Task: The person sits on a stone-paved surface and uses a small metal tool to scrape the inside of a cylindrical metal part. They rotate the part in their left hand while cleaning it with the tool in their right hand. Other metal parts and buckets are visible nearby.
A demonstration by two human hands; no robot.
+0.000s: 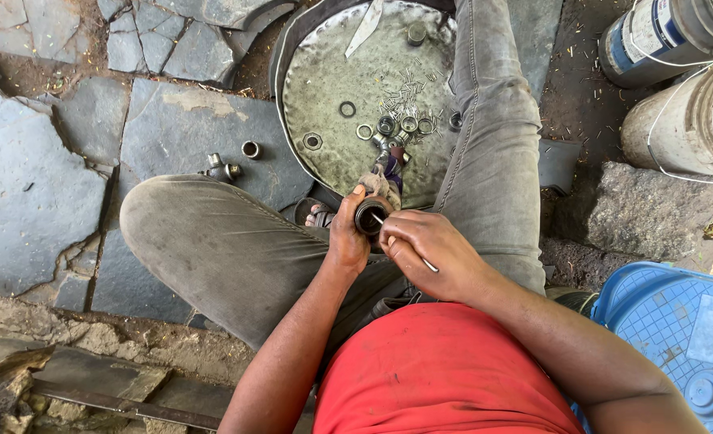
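Seemingly knees (212, 233) hem both hands (388, 241).

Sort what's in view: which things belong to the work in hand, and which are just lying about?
In use:
- left hand holding a dark round bearing cup
- right hand poking a thin metal rod into it
- metal pan with small rings and needle rollers

Lying about:
- two buckets
- blue plastic crate
- metal fittings on the stone slabs
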